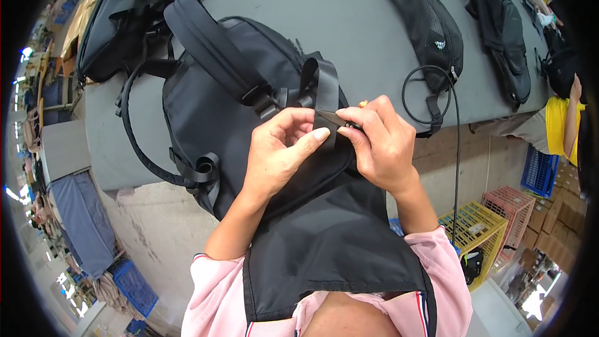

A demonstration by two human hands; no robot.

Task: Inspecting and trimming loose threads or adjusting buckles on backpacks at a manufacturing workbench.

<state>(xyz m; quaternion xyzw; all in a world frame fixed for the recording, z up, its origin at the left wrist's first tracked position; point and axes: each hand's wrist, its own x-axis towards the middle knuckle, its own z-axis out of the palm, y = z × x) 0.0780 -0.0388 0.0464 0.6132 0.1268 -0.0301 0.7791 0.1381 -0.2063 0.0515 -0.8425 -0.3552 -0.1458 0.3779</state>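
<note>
L hand (281,146) & R hand (377,140) pinch backpack strap (324,97) (fingers closed).

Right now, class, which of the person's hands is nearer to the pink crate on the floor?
The right hand. It is at the backpack strap, on the side of the pink crate; the left hand sits farther away, across the strap.

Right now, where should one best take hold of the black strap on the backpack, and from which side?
Grip the flat black strap on its free stretch just above where the left hand and right hand pinch it, coming from the front edge of the grey table. It arches up off the backpack there, so fingers can close across its width.
</note>
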